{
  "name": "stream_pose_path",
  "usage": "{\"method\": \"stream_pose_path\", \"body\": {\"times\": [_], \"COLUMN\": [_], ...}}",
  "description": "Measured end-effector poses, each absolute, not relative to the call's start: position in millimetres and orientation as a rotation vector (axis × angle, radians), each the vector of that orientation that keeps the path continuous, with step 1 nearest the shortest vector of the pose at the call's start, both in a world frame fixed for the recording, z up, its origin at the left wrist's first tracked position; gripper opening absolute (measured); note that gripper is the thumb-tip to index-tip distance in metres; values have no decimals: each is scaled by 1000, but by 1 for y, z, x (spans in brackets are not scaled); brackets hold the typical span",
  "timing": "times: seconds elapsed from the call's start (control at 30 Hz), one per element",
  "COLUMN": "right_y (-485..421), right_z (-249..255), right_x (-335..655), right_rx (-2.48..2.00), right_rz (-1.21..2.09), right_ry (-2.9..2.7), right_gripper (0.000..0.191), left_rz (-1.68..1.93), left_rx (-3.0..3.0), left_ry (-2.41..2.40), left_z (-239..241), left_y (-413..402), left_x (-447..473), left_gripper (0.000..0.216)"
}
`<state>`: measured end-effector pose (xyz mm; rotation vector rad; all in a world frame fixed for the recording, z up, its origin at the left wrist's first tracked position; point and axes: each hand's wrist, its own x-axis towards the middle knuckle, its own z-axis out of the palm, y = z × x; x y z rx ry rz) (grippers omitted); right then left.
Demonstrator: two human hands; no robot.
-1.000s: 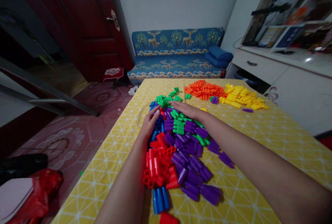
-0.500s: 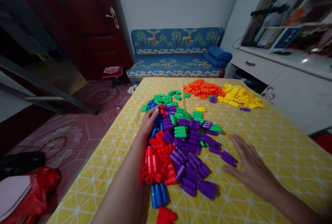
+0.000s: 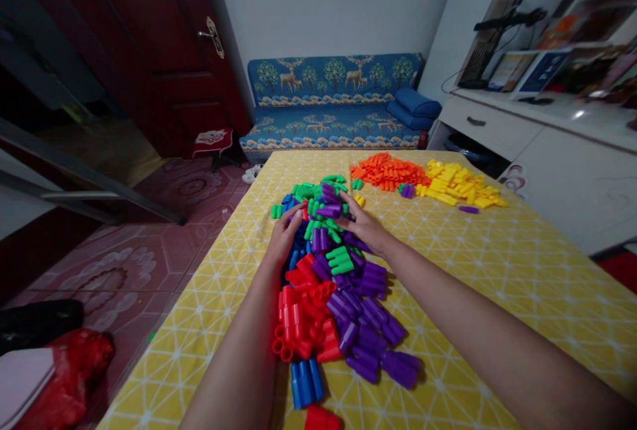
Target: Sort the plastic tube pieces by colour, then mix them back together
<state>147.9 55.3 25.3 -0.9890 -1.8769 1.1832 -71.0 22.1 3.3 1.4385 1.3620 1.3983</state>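
A mixed heap of plastic building blocks lies on the table. My left hand [image 3: 284,234] rests at its left side, touching blue blocks [image 3: 298,254], fingers stretched forward and open. Against the heap's right side is my right hand [image 3: 365,225], open, its spread fingers touching purple blocks [image 3: 329,211] and green blocks [image 3: 314,231]. Some fingertips are hidden among the pieces. Nearer to me lie red blocks [image 3: 301,324], more purple blocks [image 3: 368,340] and a blue block [image 3: 306,383].
Orange blocks [image 3: 388,172] and yellow blocks [image 3: 460,184] form separate piles at the table's far right. A yellow patterned tablecloth [image 3: 448,377] covers the table. Behind it stands a blue sofa [image 3: 328,111]; a white cabinet [image 3: 562,164] is on the right.
My right hand has swept left and forward from the bare cloth to the heap. Green and purple blocks and one yellow block have shifted left, bunching up. My left hand has hardly moved.
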Motion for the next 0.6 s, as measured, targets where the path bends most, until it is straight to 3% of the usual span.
{"method": "stream_pose_path", "body": {"times": [0.07,0.17,0.27,0.4,0.6], "right_y": [37,-9,-71,-139,-125], "right_z": [41,53,38,-6,-19], "right_x": [142,166,210,250,219], "right_rx": [-981,-1027,-1135,-1309,-1380], "right_rz": [1209,978,544,266,189], "right_ry": [-1814,-1984,-2230,-2386,-2387], "right_gripper": [74,74,96,121,103], "left_rz": [1414,1422,1427,1432,1447], "left_rx": [1401,1385,1385,1383,1388], "left_ry": [1387,1409,1405,1412,1415], "left_z": [1,-1,0,3,6], "left_y": [23,25,25,23,16], "left_x": [-72,-73,-72,-70,-69], "left_gripper": [57,59,59,59,58]}}
